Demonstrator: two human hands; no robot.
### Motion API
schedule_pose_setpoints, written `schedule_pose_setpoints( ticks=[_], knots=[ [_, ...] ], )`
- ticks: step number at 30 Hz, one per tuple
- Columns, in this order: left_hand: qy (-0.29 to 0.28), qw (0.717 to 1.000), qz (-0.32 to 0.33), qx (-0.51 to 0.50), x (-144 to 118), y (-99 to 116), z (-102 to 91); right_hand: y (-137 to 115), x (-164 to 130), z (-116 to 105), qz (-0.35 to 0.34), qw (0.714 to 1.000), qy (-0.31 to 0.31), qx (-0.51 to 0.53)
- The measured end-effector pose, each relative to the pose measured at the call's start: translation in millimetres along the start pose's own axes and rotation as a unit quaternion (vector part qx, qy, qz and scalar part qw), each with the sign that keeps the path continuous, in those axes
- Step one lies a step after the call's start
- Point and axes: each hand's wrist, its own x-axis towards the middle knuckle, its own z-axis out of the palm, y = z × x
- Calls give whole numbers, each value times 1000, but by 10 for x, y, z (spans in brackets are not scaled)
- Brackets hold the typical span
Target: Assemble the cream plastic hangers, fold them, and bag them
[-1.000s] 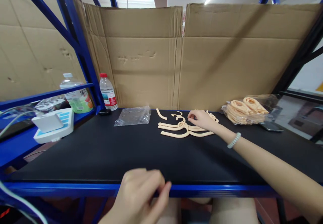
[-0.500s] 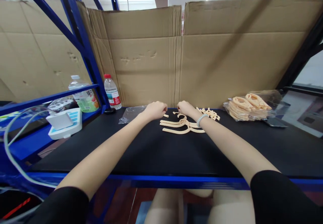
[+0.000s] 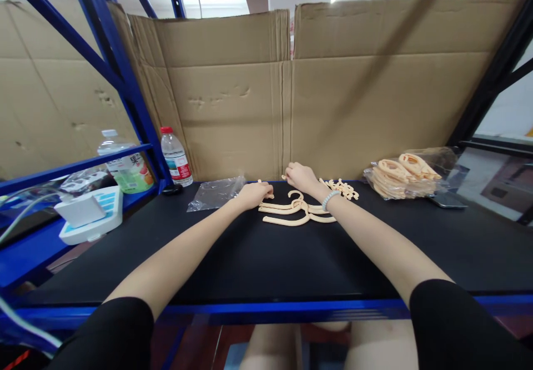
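Observation:
Beige plastic clothes hangers (image 3: 287, 222) lie in a group on the black tabletop, hooks toward the cardboard. Left of their hooks, my left hand (image 3: 253, 196) is low over the table with its fingers closed. A small beige plastic piece (image 3: 270, 196) shows at its fingertips. My right hand (image 3: 301, 177) is a little above and behind the hangers, fingers pinched, with another small beige plastic piece (image 3: 283, 177) at their tips. Behind my right wrist lies a pile of small beige pieces (image 3: 343, 189). The fingers partly hide what they grip.
A clear plastic bag (image 3: 214, 193) lies left of my left hand. A water bottle (image 3: 176, 159) stands by the blue frame post. On the right are bagged beige hangers (image 3: 402, 178) and a flat grey device (image 3: 449, 201). Cardboard (image 3: 233, 103) walls the back.
My left hand has come down toward the table, at the small pieces. My right hand has shifted slightly left, and a small piece now shows at its fingertips. The view has shifted slightly.

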Motion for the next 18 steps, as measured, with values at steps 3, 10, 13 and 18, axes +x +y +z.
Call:
schedule_pose_setpoints(
  ticks=[3,10,13,18],
  knots=[
    [95,993,-35,-54,-46,75,-23,84,-194,-153,31,997,70,-6],
    [175,870,-12,-461,-444,595,-156,174,-867,-303,99,984,148,6],
    [110,823,-25,-557,-642,810,-157,90,-1093,-273,80,980,173,62],
    [83,820,-88,-559,-764,936,-35,-101,-1288,-200,58,946,206,242]
  ],
)
